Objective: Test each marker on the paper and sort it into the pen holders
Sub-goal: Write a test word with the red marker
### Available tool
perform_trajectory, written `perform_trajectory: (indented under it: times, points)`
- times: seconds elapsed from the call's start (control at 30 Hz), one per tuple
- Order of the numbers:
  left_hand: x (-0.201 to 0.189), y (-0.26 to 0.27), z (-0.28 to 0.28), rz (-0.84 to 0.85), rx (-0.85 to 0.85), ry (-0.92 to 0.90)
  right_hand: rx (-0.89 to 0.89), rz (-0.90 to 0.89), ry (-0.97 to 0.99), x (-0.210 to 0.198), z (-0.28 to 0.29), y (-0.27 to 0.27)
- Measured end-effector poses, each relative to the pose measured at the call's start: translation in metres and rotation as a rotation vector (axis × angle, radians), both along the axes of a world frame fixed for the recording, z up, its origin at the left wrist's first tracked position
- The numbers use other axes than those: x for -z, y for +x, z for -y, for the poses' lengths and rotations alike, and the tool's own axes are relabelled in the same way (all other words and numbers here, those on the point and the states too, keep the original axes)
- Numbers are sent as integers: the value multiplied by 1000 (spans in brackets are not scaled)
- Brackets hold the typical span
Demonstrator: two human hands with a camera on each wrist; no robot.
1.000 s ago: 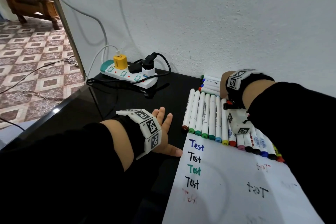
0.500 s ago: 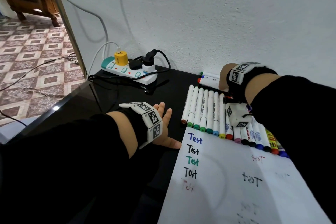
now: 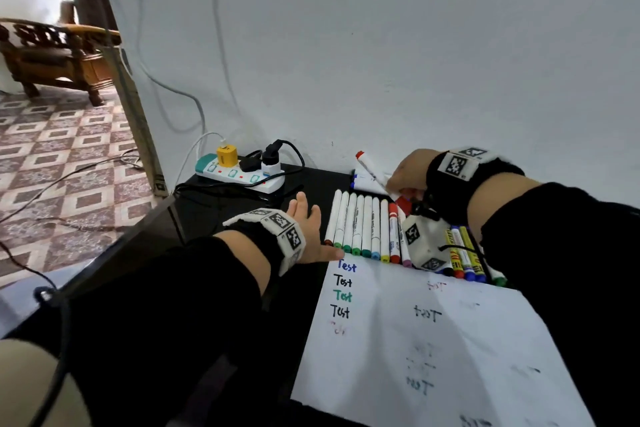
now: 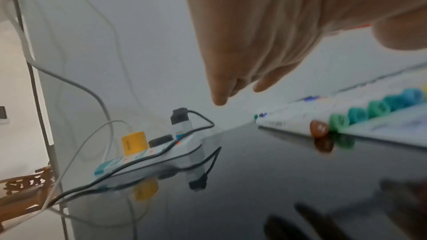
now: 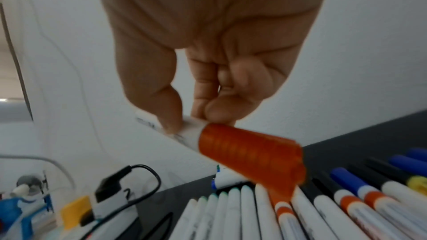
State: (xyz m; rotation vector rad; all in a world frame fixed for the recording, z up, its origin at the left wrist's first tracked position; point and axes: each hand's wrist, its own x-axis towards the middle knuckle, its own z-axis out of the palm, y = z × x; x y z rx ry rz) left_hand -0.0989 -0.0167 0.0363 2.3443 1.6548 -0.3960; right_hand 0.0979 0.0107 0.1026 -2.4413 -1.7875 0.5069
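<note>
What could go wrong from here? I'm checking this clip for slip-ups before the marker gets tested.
1. The right hand pinches the red-capped marker right above the row of markers; swinging it down could knock them out of line.
2. The left hand touches only the corner of the paper, so writing may shift the sheet.
3. No pen holders are in view, so sorting may take a blind reach.

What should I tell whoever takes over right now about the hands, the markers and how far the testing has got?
Right hand: pinching a red-capped marker, lifted off the pile by the wall, cap still on.
Left hand: open, flat on the black table beside the marker row.
Paper: in front of the row, several "Test" marks written, some faint.
Pen holders: not in view.
Left: uncap the red marker, test it, sort it; the row of markers still lies on the table.
</note>
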Motion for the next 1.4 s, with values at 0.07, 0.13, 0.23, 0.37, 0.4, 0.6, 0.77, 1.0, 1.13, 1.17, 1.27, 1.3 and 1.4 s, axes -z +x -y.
perform_trajectory:
  times: [0.07,0.13,0.23,0.37,0.4,0.6,0.77,1.0,1.13,1.17,1.27,1.3,1.4]
  points:
    - [-18,2,14,88,39,7,35,-166,18,-10,27,-9]
    - [-35,6,27,167,77,-5,51,-322,37,-16,43,-12]
    - [-59,11,49,291,124,9,42,-583,128,-21,65,-19]
    - [-76,8,69,533,89,-20,65,-894,259,-31,94,-34]
    - [-78,5,72,616,65,-44,68,-930,286,-34,101,-37]
    - [-84,-8,85,949,-70,-140,144,-1096,359,-48,129,-54]
    - [-83,-13,103,1040,-81,-240,197,-1056,426,-41,141,-65]
    - [-74,-8,118,1045,-50,-234,281,-943,551,-27,155,-79]
    - [-74,-9,118,938,-15,-102,298,-806,561,-29,156,-85]
    - [-75,-9,118,889,-9,-38,299,-773,561,-29,155,-86]
    - [-79,-9,118,815,10,97,304,-688,557,-32,154,-88]
    - [-79,-9,118,819,18,101,311,-689,560,-33,154,-88]
    - [-82,-8,120,841,47,56,322,-728,562,-35,156,-87]
